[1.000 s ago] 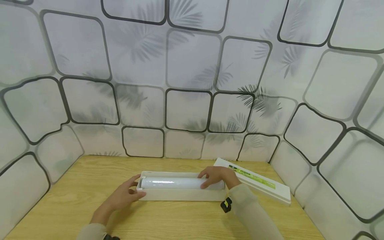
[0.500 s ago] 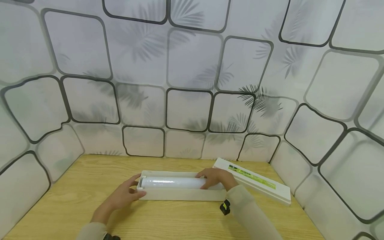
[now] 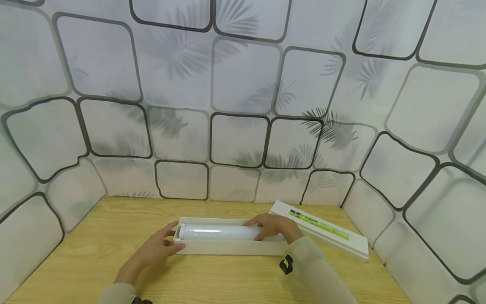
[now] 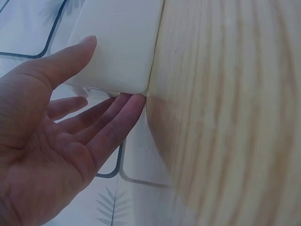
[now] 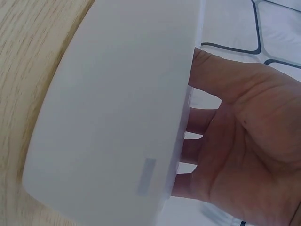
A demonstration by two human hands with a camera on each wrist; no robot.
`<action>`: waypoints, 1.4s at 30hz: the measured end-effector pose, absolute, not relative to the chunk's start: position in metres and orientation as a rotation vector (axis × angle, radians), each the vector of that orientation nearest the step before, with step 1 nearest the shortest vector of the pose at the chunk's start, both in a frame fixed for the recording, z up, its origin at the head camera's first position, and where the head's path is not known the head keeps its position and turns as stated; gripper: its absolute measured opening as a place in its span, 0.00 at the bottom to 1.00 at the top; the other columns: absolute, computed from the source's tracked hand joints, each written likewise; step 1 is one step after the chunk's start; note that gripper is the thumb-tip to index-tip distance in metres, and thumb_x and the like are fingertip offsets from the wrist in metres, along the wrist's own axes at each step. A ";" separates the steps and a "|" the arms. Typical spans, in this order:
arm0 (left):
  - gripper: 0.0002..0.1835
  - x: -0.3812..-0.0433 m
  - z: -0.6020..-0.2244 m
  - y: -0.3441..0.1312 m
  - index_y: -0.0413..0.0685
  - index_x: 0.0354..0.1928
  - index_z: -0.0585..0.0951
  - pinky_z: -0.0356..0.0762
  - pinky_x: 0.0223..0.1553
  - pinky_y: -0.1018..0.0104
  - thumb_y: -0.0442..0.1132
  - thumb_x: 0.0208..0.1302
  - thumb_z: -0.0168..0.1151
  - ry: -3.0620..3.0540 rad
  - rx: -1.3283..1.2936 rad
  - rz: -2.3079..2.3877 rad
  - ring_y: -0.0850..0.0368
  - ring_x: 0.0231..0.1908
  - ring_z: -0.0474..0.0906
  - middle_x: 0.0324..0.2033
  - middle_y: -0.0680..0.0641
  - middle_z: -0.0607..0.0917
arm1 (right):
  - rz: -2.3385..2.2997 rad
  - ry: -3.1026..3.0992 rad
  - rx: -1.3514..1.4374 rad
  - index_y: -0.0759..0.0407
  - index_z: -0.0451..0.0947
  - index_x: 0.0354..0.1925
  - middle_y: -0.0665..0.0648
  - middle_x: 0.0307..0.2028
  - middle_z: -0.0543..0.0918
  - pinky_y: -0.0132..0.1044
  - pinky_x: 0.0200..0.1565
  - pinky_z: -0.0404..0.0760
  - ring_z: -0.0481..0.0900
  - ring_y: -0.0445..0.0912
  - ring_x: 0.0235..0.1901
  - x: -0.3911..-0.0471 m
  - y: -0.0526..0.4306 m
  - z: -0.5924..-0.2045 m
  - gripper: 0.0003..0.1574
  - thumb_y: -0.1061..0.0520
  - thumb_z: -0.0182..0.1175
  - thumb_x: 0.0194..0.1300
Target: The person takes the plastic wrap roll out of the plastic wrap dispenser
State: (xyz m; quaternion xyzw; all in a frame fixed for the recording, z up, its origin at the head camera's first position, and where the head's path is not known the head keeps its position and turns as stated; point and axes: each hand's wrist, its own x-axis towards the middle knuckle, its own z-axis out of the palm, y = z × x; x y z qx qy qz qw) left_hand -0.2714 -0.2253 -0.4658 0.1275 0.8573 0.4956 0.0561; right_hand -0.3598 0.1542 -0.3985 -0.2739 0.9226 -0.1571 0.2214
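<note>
A long white box without its lid stands on the wooden table, a glossy whitish roll of cling film lying inside. My left hand holds the box's left end, thumb on the front wall and fingers at the end wall. The left wrist view shows those fingertips low at the box's corner, close to the tabletop. My right hand reaches over the box's right part and grips the roll with thumb and fingers. In the right wrist view the box's front wall hides the fingertips.
Behind the right forearm, a long white lid with a green-yellow label lies slantwise on the table. Patterned walls enclose the table at the back and sides.
My right hand has shifted slightly left along the roll, its thumb sitting a little farther over it. The left hand, box and lid stay where they were.
</note>
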 end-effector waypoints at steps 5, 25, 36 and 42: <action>0.49 -0.271 -0.464 -0.224 0.32 0.79 0.53 0.86 0.45 0.58 0.44 0.67 0.72 2.604 0.382 1.506 0.44 0.50 0.86 0.65 0.21 0.72 | -0.430 2.564 -0.766 0.41 0.74 0.71 0.55 0.73 0.74 0.55 0.70 0.73 0.71 0.57 0.72 -0.358 0.153 -0.398 0.37 0.55 0.71 0.66; 0.49 -0.269 -0.461 -0.241 0.26 0.77 0.51 0.87 0.40 0.66 0.40 0.67 0.71 2.591 0.430 1.542 0.45 0.46 0.87 0.63 0.17 0.71 | -0.470 2.587 -0.893 0.44 0.75 0.71 0.58 0.73 0.74 0.55 0.72 0.70 0.70 0.57 0.73 -0.359 0.134 -0.403 0.36 0.58 0.70 0.67; 0.50 -0.268 -0.458 -0.251 0.24 0.77 0.50 0.87 0.40 0.64 0.39 0.67 0.71 2.604 0.399 1.524 0.45 0.47 0.87 0.63 0.17 0.72 | -0.453 2.615 -0.868 0.40 0.74 0.72 0.56 0.74 0.73 0.55 0.73 0.69 0.68 0.56 0.74 -0.358 0.122 -0.404 0.35 0.55 0.68 0.70; 0.50 -0.266 -0.457 -0.255 0.22 0.77 0.48 0.88 0.40 0.62 0.38 0.68 0.70 2.590 0.401 1.532 0.45 0.47 0.86 0.63 0.16 0.71 | -0.434 2.621 -0.909 0.42 0.73 0.72 0.57 0.73 0.73 0.54 0.73 0.70 0.69 0.56 0.74 -0.357 0.118 -0.404 0.35 0.57 0.67 0.70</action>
